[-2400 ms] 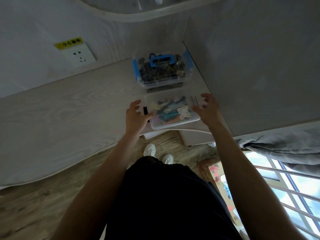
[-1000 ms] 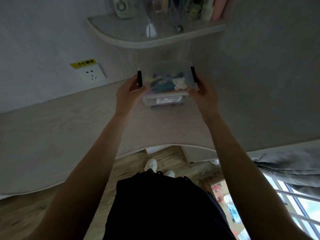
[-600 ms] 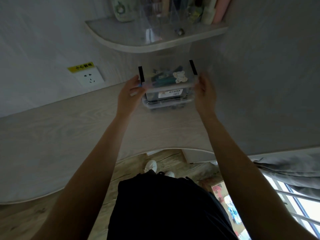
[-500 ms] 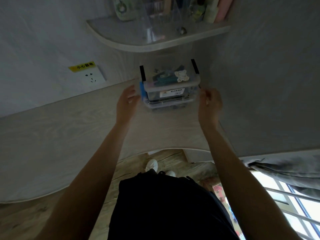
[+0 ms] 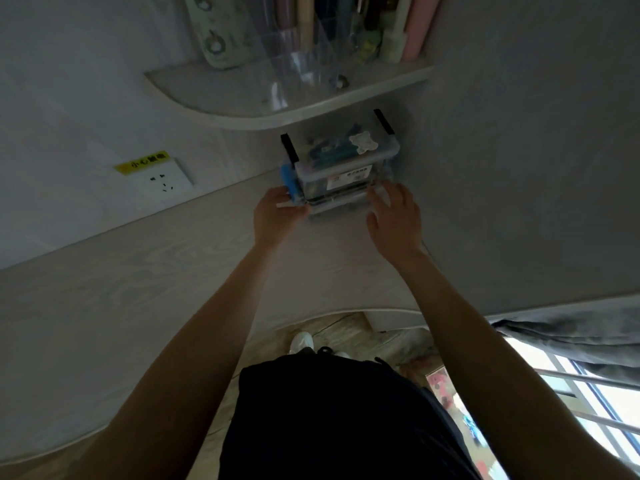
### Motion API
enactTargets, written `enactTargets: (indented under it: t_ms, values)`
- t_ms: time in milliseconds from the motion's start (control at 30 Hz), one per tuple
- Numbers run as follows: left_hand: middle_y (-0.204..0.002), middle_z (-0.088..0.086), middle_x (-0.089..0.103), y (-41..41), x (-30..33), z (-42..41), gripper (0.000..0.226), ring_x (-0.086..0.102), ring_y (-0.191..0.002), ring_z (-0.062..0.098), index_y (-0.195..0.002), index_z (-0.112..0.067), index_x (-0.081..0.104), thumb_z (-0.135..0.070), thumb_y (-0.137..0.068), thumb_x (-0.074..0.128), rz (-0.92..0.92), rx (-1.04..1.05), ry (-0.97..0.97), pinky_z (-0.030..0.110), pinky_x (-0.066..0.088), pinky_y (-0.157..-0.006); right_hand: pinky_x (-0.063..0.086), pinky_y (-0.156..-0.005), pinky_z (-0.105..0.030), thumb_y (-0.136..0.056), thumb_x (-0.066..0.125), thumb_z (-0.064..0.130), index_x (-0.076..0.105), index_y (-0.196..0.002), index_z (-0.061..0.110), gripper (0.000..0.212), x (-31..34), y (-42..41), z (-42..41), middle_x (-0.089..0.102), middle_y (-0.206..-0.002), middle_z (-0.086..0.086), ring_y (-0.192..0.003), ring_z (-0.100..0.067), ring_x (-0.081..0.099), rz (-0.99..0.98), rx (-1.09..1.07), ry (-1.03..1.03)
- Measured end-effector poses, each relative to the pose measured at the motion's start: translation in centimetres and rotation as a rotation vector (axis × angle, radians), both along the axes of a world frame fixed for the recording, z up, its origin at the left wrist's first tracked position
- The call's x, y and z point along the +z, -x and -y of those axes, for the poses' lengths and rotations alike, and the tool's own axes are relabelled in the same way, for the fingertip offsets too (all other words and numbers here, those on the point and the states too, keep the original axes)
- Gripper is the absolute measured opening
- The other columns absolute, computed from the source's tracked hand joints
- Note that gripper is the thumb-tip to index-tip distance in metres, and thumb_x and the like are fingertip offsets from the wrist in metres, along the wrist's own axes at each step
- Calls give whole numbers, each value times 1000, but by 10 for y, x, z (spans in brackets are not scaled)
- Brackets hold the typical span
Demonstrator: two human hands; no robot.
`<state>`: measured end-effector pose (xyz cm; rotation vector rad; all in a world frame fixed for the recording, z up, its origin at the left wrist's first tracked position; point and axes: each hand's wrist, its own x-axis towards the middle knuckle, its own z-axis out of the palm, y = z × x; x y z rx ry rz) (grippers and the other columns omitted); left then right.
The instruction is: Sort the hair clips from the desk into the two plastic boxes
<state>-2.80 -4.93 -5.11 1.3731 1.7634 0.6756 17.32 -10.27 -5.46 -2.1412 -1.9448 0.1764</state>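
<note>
Since half a second ago both hands have dropped from the upper box to the foot of the stack, and the view has tipped up to take in more of the shelf.

The pale wood-grain table [image 5: 145, 306] runs across the frame to a corner formed by the grey walls. Over that corner hangs a curved corner shelf [image 5: 242, 105], carrying a clear acrylic organiser [image 5: 298, 60], a pale green patterned case [image 5: 218, 36] and a pink tube [image 5: 420, 26] among other bottles.

Two clear plastic boxes stand stacked in the corner on the table, directly under the shelf. The upper box [image 5: 341, 157] has black side latches, both raised, and a white label on its near wall; coloured hair clips [image 5: 332, 152] lie inside it, one of them a white bear shape [image 5: 362, 144]. The lower box [image 5: 332, 200] has a blue latch [image 5: 289, 181] on its left end; its contents are too dark to make out.

The left hand [image 5: 275, 214] sits at the lower box's left end, fingers curled against the blue latch and the box corner; whether the grip truly closes on it I cannot tell. The right hand [image 5: 394, 220] is spread and released, fingertips close to the lower box's right end, with contact unclear because of blur.

A white wall socket [image 5: 164, 181] with a yellow sticker [image 5: 142, 162] above it is on the left wall.
</note>
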Motion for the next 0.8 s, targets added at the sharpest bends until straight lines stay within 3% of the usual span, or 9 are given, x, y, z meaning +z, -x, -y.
enactTargets:
  t_ms: [67, 167, 400, 667, 733, 800]
  values:
    - [-115, -3, 65, -6, 0, -9, 50, 62, -105, 12, -116, -20, 57, -37, -72, 73, 7, 22, 23, 20, 47, -89, 28, -109, -46, -92, 47, 20, 35, -141, 20, 50, 2, -2, -9, 30, -151, -9, -138, -31, 24, 21, -30, 47]
    - [-115, 0, 66, -11, 1, -20, 53, 62, -106, 14, -116, -19, 57, -39, -71, 75, 42, 1, -3, 30, 51, -93, 24, -110, -44, -95, 43, 21, 25, -145, 20, 54, 4, -5, -21, 21, -155, -6, -141, -28, 20, 32, -66, 98]
    - [-124, 3, 59, -5, 2, -37, 57, 57, -111, 17, -122, -16, 53, -46, -76, 70, -74, -98, -78, 31, 47, -90, 16, -117, -41, -97, 40, 25, 6, -148, 18, 62, 2, 0, -40, 3, -158, -4, -145, -26, 8, -22, -63, 218]
    - [-119, 6, 57, 0, 3, -43, 59, 56, -108, 18, -117, -11, 49, -42, -74, 74, -14, -173, -43, 29, 45, -85, 18, -116, -45, -95, 44, 28, 16, -147, 19, 60, 11, 5, -48, 13, -157, -3, -144, -28, 13, -141, -141, 204]
    - [-121, 7, 58, 1, 4, -39, 57, 57, -110, 18, -118, -9, 50, -37, -75, 74, 58, -170, -5, 29, 46, -89, 12, -116, -51, -95, 44, 32, 26, -144, 21, 53, 16, 9, -44, 25, -154, -4, -140, -28, 20, -198, -201, 145]
    - [-116, 3, 62, 5, 5, -37, 51, 59, -106, 16, -115, -9, 54, -33, -74, 75, 116, -133, 21, 24, 48, -84, 16, -113, -57, -93, 47, 35, 43, -134, 21, 44, 19, 15, -38, 46, -140, -8, -131, -30, 36, -294, -273, 9]
